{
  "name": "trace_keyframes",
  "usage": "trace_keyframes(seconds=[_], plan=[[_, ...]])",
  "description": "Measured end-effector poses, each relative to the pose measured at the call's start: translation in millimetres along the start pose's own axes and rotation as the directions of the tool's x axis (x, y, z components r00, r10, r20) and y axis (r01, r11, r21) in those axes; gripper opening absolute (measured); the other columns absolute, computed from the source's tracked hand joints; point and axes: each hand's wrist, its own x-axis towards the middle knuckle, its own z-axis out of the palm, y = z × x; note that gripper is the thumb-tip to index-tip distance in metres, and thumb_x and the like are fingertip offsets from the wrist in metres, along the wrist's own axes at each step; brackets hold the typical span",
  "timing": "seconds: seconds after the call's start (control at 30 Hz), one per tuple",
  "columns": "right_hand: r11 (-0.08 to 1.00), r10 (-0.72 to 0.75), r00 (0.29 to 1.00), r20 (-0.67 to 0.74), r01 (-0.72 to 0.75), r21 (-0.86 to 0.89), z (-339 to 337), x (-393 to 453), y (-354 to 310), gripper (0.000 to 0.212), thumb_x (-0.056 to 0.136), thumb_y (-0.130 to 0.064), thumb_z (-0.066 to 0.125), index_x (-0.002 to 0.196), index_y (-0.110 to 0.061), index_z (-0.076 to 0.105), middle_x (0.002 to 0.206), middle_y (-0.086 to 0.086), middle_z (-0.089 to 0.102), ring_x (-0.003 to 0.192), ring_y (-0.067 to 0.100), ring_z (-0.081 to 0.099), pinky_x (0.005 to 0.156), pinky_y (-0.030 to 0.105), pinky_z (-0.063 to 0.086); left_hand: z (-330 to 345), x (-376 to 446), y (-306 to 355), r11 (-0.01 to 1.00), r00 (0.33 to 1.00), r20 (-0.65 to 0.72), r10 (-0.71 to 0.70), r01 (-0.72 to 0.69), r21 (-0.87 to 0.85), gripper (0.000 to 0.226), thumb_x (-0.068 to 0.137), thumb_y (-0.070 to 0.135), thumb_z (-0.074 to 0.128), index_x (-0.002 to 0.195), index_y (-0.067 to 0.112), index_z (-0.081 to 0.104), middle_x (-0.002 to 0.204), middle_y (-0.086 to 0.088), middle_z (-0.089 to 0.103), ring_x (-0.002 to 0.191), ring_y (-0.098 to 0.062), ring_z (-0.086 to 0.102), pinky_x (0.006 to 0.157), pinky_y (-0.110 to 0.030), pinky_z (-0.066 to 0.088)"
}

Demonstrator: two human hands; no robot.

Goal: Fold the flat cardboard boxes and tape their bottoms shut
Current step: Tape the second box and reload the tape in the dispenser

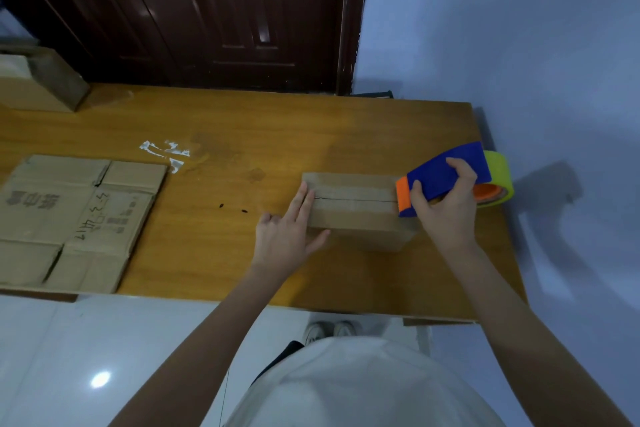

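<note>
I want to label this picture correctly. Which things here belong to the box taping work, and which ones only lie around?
Belong to the job:
- folded box, steadied by the left hand
- tape dispenser, gripped by the right hand
- flat cardboard box, waiting on the table

Just lying about:
- cardboard carton at the far left
- white scraps
- dark door

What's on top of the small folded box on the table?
A strip of clear tape runs along the box's centre seam. The left hand's straight fingers press its left end; the right hand holds the tape dispenser at the right edge. The seam's right end is covered.
</note>
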Motion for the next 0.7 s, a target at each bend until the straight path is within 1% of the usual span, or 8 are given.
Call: trace_keyframes(seconds=[0.1,0.2,0.27,0.3,0.37,0.43,0.53,0.7], plan=[[1.0,0.007,1.0,0.004,-0.007,-0.004,1,2,1,0.053,0.082,-0.006,0.071,0.124,0.008,0.043,0.09,-0.018,0.038,0.08,0.021,0.054,0.063,0.041,0.052,-17,10,13,0.999,0.999,0.027,-0.041,0.041,0.009,0.081,0.087,0.065,0.014,0.139,0.011,0.046,0.15,-0.004,0.038,0.109,-0.028,0.056,0.088,-0.039,0.043],[1.0,0.026,1.0,-0.007,-0.026,0.016,2,1,2,0.052,0.082,-0.006,0.071,0.124,0.007,0.043,0.089,-0.021,0.037,0.079,0.018,0.052,0.063,0.042,0.054,-18,20,34,0.998,0.999,0.03,0.044,-0.042,-0.052,0.08,0.091,0.062,0.011,0.148,0.007,0.02,0.158,-0.009,0.012,0.145,-0.025,0.015,0.117,-0.039,0.019],[0.998,0.055,0.998,-0.001,-0.055,0.021,4,1,4,0.052,0.082,-0.008,0.071,0.124,0.006,0.043,0.089,-0.019,0.039,0.081,0.017,0.052,0.066,0.045,0.055,-9,23,44,0.993,0.994,0.083,0.076,-0.068,-0.094,0.08,0.092,0.064,0.01,0.15,0.009,0.003,0.159,-0.008,0.002,0.146,-0.019,-0.005,0.119,-0.034,-0.001],[0.997,0.071,0.997,0.005,-0.071,0.028,5,1,6,0.053,0.082,-0.009,0.071,0.125,0.005,0.042,0.091,-0.015,0.042,0.082,0.018,0.054,0.066,0.045,0.055,-5,22,46,0.994,0.992,0.107,0.073,-0.063,-0.091,0.081,0.092,0.065,0.009,0.15,0.008,0.003,0.158,-0.008,0.003,0.145,-0.018,-0.007,0.118,-0.033,-0.004],[0.993,0.1,0.995,0.013,-0.101,0.054,5,1,9,0.056,0.082,-0.012,0.071,0.127,0.0,0.04,0.102,-0.003,0.047,0.088,0.023,0.058,0.068,0.046,0.056,1,21,44,0.997,0.99,0.125,0.064,-0.058,-0.054,0.083,0.091,0.065,0.005,0.149,0.006,0.013,0.157,-0.01,0.011,0.144,-0.018,-0.002,0.118,-0.034,-0.001],[0.988,0.133,0.991,0.013,-0.134,0.078,8,0,8,0.057,0.083,-0.013,0.071,0.128,-0.003,0.038,0.106,-0.003,0.047,0.088,0.021,0.06,0.069,0.044,0.057,1,20,38,0.998,0.99,0.127,0.061,-0.056,-0.041,0.083,0.092,0.065,0.005,0.148,0.005,0.021,0.155,-0.01,0.017,0.144,-0.018,0.006,0.118,-0.035,0.004],[0.987,0.129,0.992,-0.003,-0.128,0.099,21,-4,-2,0.056,0.082,-0.012,0.072,0.126,0.0,0.04,0.099,-0.016,0.042,0.084,0.014,0.056,0.068,0.039,0.056,1,18,20,0.998,0.99,0.127,0.053,-0.05,-0.022,0.083,0.091,0.066,0.005,0.149,0.007,0.018,0.156,-0.008,0.014,0.144,-0.017,0.004,0.117,-0.033,0.002],[0.991,0.07,0.997,-0.012,-0.068,0.113,45,-9,-18,0.052,0.082,-0.014,0.071,0.123,0.001,0.042,0.099,-0.001,0.048,0.078,0.021,0.06,0.062,0.041,0.056,-6,15,-5,1.0,0.99,0.137,-0.01,0.011,-0.003,0.085,0.088,0.064,0.003,0.15,0.007,0.013,0.158,-0.008,0.008,0.146,-0.017,0.0,0.119,-0.034,0.0]])
